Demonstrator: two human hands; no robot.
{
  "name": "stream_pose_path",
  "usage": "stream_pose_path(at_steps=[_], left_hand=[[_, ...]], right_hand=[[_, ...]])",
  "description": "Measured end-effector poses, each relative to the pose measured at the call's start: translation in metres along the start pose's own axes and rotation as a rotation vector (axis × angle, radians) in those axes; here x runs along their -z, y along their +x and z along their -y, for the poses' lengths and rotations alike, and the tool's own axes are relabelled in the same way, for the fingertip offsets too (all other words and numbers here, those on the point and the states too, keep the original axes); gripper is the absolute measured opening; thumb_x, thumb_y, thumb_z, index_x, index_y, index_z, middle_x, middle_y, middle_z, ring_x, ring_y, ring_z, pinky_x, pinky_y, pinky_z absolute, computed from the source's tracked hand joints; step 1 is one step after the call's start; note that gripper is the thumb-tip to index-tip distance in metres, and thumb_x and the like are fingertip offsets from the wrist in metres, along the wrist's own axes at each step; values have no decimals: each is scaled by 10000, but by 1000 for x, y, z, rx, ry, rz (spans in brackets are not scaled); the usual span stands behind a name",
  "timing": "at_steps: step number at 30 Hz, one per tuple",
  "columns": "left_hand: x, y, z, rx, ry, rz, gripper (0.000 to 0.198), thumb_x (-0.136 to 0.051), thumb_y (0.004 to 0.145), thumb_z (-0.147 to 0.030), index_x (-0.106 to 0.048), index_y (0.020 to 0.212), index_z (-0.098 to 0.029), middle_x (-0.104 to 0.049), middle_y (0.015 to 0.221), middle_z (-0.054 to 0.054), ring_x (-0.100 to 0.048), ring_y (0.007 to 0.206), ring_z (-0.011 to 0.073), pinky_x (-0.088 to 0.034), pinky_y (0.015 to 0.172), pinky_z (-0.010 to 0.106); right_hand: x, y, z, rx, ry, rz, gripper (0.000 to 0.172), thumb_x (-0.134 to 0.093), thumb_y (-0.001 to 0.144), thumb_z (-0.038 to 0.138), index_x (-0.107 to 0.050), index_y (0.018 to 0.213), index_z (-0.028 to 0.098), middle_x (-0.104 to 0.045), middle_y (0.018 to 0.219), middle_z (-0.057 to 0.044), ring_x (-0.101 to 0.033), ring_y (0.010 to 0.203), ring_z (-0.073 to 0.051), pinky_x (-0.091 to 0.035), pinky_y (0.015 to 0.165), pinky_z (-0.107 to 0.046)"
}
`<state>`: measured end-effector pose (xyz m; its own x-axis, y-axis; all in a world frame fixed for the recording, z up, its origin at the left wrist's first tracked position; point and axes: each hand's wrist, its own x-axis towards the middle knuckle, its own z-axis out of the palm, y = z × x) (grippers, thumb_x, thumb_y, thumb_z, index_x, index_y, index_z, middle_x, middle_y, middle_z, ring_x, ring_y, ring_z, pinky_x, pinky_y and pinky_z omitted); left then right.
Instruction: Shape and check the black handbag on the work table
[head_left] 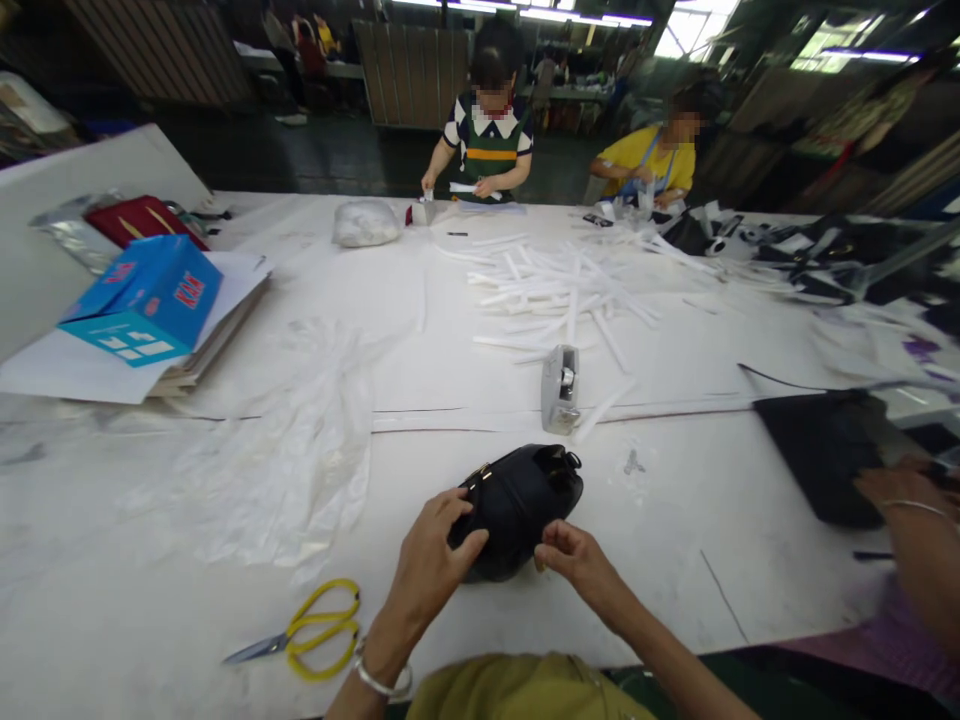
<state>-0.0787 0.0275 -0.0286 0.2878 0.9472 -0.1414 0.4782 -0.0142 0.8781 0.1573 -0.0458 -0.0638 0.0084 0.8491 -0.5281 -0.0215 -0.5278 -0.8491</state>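
Observation:
A small black handbag [517,510] with gold-coloured hardware lies on the white table in front of me. My left hand [439,545] grips its left end, thumb on the near side and fingers over the top. At the bag's right near edge is my right hand [574,560], its fingertips pinched together. Something small and gold-coloured shows under those fingertips, too small to make out. Yellow-handled scissors [319,630] lie to the left of my left wrist. Just beyond the bag stands a grey tape dispenser [561,388].
Crumpled clear plastic [300,450] spreads on the left, near a blue box [146,295] on stacked sheets. White strips [555,290] are heaped beyond the dispenser. Two people work across the table. At right, a co-worker's hand [904,490] rests by a black piece [817,455].

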Motion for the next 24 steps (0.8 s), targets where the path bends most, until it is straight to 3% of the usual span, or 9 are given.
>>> stream_pose_path(at_steps=[1, 3, 6, 9, 17, 21, 24], left_hand=[[1, 3, -2, 14, -69, 14, 118, -640, 753, -332, -654, 812, -231, -646, 1211, 98, -544, 1171, 302, -402, 1048, 519], [4, 7, -2, 107, -292, 47, 168, -612, 775, -370, -639, 742, -208, -666, 1182, 105, -556, 1147, 306, -390, 1040, 509], [11, 8, 7, 271, -712, 46, 280, -633, 770, -422, -641, 907, -178, -661, 1213, 123, -580, 1114, 308, -429, 979, 473], [18, 4, 21, 316, -992, -22, 299, -693, 730, -388, -628, 929, -173, -601, 1316, 137, -539, 1201, 317, -423, 992, 440], [23, -9, 32, 232, -1182, -77, 112, -644, 657, -276, -572, 703, -204, -651, 1239, 102, -513, 1249, 323, -364, 1093, 501], [23, -9, 43, 288, -1325, -276, 105, -673, 658, -268, -580, 695, -237, -695, 1160, 29, -506, 1278, 272, -357, 1130, 484], [16, -8, 55, 380, -1278, -412, 162, -677, 706, -349, -649, 842, -266, -646, 1262, 27, -451, 1332, 276, -383, 1120, 494]], right_hand=[[-1, 2, 2, 1, 8, 11, 361, -730, 677, 498, -543, 718, 192, -602, 630, 21, -508, 607, -130, -369, 623, -279], [-2, 4, 8, 3, 28, 33, 376, -731, 679, 513, -543, 725, 191, -602, 646, 19, -514, 630, -134, -375, 645, -282], [-3, 5, 18, -7, 56, 33, 381, -737, 678, 516, -554, 732, 186, -605, 665, 11, -519, 653, -140, -390, 671, -291], [-3, 7, 24, -25, 63, 16, 392, -748, 662, 525, -579, 737, 179, -606, 669, 4, -519, 651, -143, -402, 676, -299], [-5, 15, 22, -12, -9, -22, 415, -704, 690, 574, -614, 670, 169, -592, 611, -1, -500, 615, -138, -402, 644, -301], [-14, 24, 33, 4, 1, -58, 440, -685, 694, 594, -583, 598, 177, -575, 562, 4, -472, 567, -125, -382, 601, -295], [-24, 36, 45, 18, 28, -64, 424, -686, 697, 580, -600, 631, 170, -601, 595, -3, -490, 578, -121, -384, 598, -288]])
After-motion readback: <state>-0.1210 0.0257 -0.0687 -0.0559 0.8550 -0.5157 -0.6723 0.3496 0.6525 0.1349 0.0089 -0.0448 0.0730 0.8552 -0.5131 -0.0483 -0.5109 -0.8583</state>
